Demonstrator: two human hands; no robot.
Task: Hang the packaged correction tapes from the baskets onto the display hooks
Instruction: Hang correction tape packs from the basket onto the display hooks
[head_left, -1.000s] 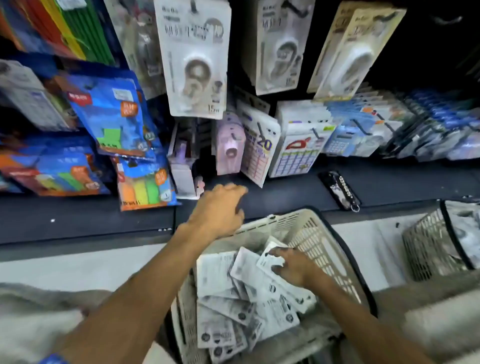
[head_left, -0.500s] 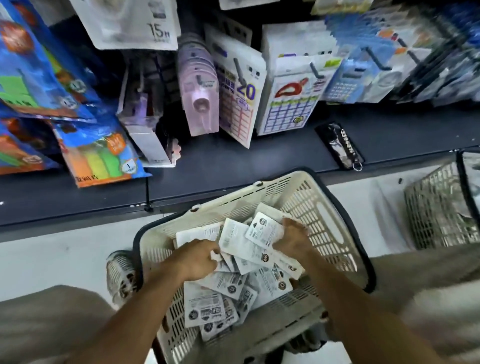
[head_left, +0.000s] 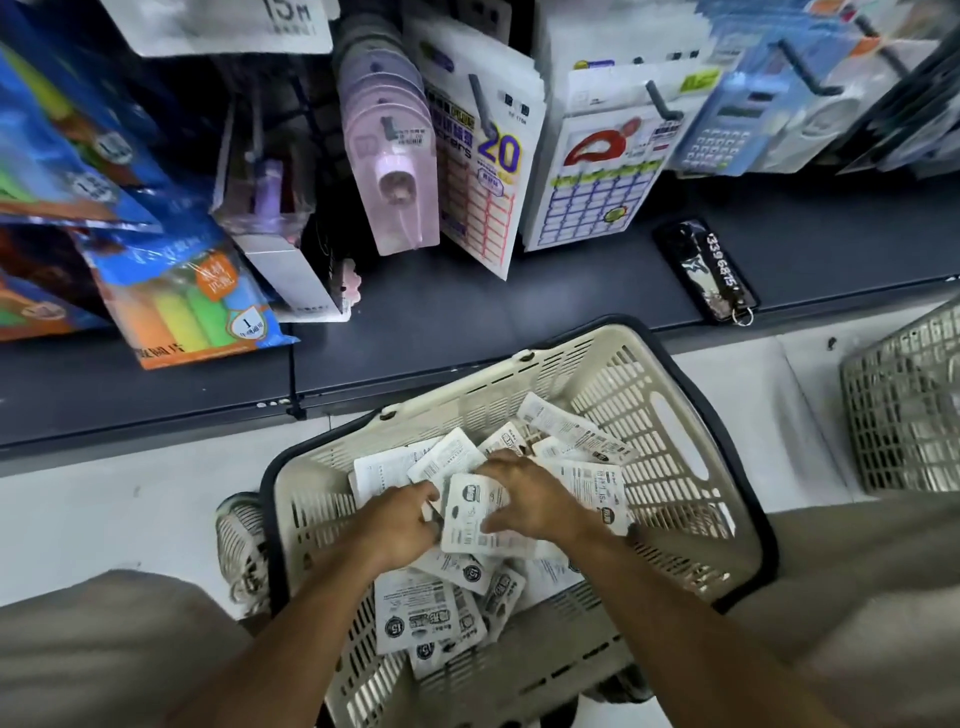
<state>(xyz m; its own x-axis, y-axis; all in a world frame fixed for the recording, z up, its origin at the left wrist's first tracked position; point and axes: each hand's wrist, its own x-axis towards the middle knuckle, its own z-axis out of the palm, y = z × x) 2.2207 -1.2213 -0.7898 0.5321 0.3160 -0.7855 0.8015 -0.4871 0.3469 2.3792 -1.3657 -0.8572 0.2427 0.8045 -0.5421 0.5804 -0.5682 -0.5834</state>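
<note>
A cream plastic basket with a dark rim sits on the floor below me, holding several white packaged correction tapes lying printed side up. Both hands are inside it. My left hand and my right hand grip the two sides of one white packet lifted slightly off the pile. Display hooks stick out of the dark panel above the shelf, loaded with hanging goods. Pink correction tape packs hang near the middle.
A dark shelf ledge runs across in front of the basket, with a black key tag lying on it. A second mesh basket stands at the right. Blue and orange sticky-note packs hang low at the left. A shoe shows beside the basket.
My left hand came down from the shelf into the basket. Both hands have closed in on one packet. My view has tilted downward toward the basket.
</note>
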